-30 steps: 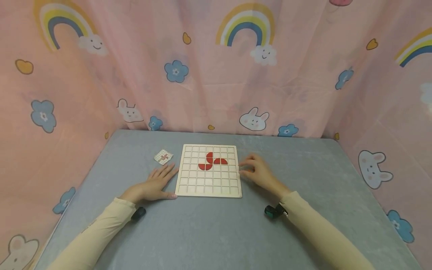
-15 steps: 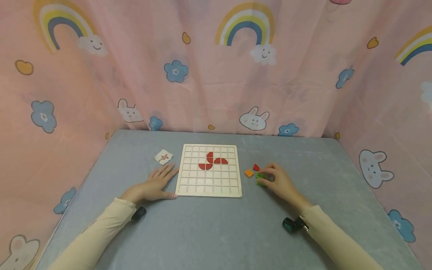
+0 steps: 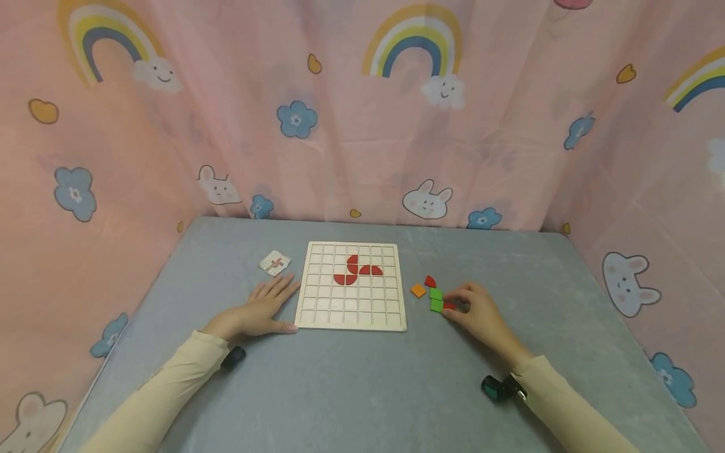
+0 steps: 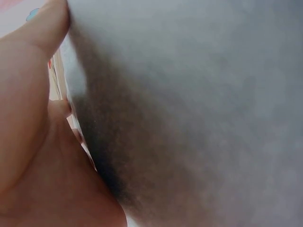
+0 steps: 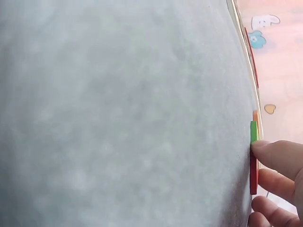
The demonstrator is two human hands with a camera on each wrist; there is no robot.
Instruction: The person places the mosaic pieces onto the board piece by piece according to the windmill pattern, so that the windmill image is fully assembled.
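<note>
A pale wooden grid board (image 3: 351, 308) lies mid-table with several red quarter-round pieces (image 3: 352, 264) set in its squares. My left hand (image 3: 255, 308) rests flat with fingers spread, its fingertips and thumb against the board's left edge. To the right of the board, my right hand (image 3: 472, 311) pinches a red piece (image 3: 449, 306) between thumb and fingers, low at the table. Two green square tiles (image 3: 436, 299) lie just left of that piece; in the right wrist view the thumb also meets a green tile's edge (image 5: 253, 130). An orange square tile (image 3: 418, 290) and another red quarter-round piece (image 3: 430, 281) lie nearby.
A small patterned card (image 3: 275, 263) with a red design lies left of the board, beyond my left fingers. The grey table (image 3: 351, 390) is backed by a pink printed curtain (image 3: 351, 163) on the far side and both flanks.
My right hand has drawn back rightward from the board's edge, uncovering the orange, green and red tiles. Its fingers have shifted from the green tiles to a red piece. The left hand stays put.
</note>
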